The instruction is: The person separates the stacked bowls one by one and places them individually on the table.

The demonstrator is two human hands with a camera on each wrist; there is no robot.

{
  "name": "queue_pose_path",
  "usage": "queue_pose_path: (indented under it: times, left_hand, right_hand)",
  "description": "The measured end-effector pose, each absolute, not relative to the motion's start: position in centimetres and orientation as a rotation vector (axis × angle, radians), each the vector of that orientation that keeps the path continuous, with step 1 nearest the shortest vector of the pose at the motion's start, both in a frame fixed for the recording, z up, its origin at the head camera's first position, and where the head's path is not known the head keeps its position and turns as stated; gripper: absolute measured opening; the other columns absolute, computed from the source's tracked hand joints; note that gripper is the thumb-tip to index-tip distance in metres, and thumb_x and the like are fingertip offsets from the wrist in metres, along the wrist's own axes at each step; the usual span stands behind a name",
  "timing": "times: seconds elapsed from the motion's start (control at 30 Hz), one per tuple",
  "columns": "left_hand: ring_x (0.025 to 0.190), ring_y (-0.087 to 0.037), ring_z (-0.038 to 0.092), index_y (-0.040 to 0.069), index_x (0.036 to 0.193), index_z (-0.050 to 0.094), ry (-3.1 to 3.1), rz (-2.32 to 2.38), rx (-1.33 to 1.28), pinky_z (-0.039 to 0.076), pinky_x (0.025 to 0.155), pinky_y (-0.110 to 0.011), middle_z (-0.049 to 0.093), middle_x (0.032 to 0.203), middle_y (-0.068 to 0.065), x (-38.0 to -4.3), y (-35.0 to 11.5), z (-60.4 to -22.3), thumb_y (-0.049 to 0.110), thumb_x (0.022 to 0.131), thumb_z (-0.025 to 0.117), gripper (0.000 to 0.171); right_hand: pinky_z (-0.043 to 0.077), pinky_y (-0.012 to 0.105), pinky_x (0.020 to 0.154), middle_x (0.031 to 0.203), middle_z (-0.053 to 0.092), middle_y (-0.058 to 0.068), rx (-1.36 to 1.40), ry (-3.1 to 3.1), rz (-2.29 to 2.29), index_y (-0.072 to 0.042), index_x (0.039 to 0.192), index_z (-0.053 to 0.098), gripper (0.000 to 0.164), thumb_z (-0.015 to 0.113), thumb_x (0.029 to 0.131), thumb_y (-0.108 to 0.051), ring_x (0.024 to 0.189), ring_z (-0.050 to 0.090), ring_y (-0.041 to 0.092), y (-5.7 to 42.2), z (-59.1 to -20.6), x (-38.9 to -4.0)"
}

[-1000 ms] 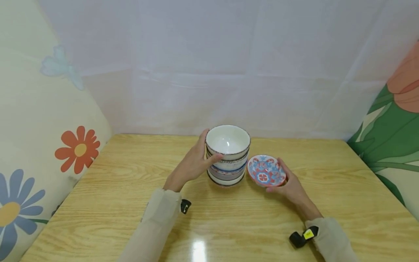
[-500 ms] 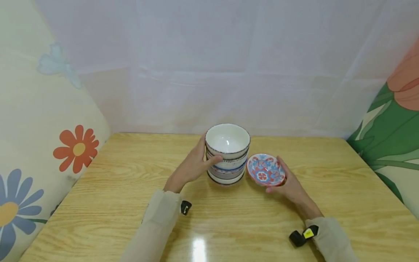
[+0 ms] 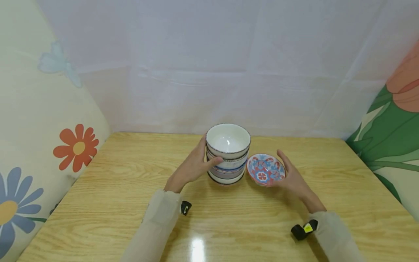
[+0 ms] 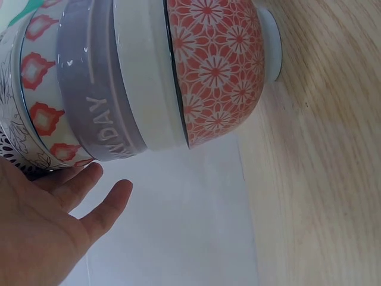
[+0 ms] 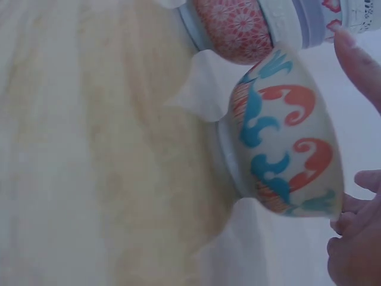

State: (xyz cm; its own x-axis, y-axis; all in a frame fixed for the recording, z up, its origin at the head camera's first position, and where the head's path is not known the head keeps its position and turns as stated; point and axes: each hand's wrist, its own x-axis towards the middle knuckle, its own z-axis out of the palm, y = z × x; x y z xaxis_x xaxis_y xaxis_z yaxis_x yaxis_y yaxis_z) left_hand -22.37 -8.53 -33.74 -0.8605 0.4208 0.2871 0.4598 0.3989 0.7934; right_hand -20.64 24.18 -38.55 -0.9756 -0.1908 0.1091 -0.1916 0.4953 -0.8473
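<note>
A tall stack of bowls (image 3: 226, 169) stands upright on the wooden table, a white bowl with a dark speckled rim (image 3: 228, 140) on top. My left hand (image 3: 193, 163) holds the stack near its top, thumb across the front and fingers round the far left side. In the left wrist view a red flower-patterned bowl (image 4: 217, 71) is lowest, under a plain white and a grey-purple one (image 4: 98, 89). Right of the stack, a small red-and-blue patterned bowl (image 3: 266, 169) rests on the table. My right hand (image 3: 292, 180) is beside it with fingers spread, thumb apart from the rim in the right wrist view.
The wooden table (image 3: 209, 218) reaches back to a pale cloth backdrop (image 3: 196, 72). Flower-printed panels (image 3: 78, 153) flank it on the left and right. Both wrists carry a small black camera mount (image 3: 302, 231).
My right hand has loosened from the small patterned bowl and its fingers have spread off the rim. The bowl and the stack stay put; my left hand keeps its hold.
</note>
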Motion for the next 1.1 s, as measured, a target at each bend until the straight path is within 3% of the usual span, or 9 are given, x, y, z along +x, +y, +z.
queue_pose_path:
  times: [0.2,0.6,0.93,1.1]
  left_hand:
    - [0.142,-0.026,0.029,0.021,0.154,0.004,-2.584,-1.508,-0.821,0.027,0.114,-0.052,0.029,0.153,-0.010,-22.4,-8.5,-33.9,0.080,0.069,0.051,0.114]
    - [0.143,-0.026,0.027,0.020,0.154,0.004,-2.645,-1.502,-0.764,0.025,0.114,-0.052,0.029,0.154,-0.009,-22.3,-8.5,-33.9,0.078,0.070,0.055,0.114]
    - [0.143,-0.027,0.027,0.019,0.154,0.005,-2.646,-1.498,-0.759,0.025,0.114,-0.053,0.029,0.154,-0.010,-22.4,-8.5,-34.0,0.075,0.072,0.056,0.112]
    - [0.143,-0.026,0.026,0.020,0.154,0.006,-2.652,-1.505,-0.749,0.024,0.115,-0.052,0.028,0.155,-0.009,-22.4,-8.5,-34.0,0.075,0.072,0.057,0.111]
  right_hand:
    - [0.011,0.067,0.111,0.159,0.012,0.019,0.442,-2.701,1.532,-0.011,0.154,0.011,0.109,0.080,0.070,-0.005,0.145,0.004,0.043,23.6,-36.6,-21.2]
    - [0.008,0.065,0.113,0.160,0.013,0.010,0.554,-2.716,1.498,-0.020,0.155,0.010,0.107,0.080,0.075,-0.014,0.147,0.006,0.037,21.4,-33.4,-22.5]
    - [0.008,0.061,0.115,0.161,0.011,0.004,0.733,-2.710,1.499,-0.028,0.154,0.009,0.111,0.081,0.071,-0.046,0.148,0.005,0.031,19.5,-31.7,-23.3]
    - [0.009,0.059,0.116,0.161,0.012,0.005,0.782,-2.695,1.515,-0.027,0.154,0.009,0.114,0.082,0.069,-0.048,0.148,0.007,0.031,18.4,-30.8,-23.4]
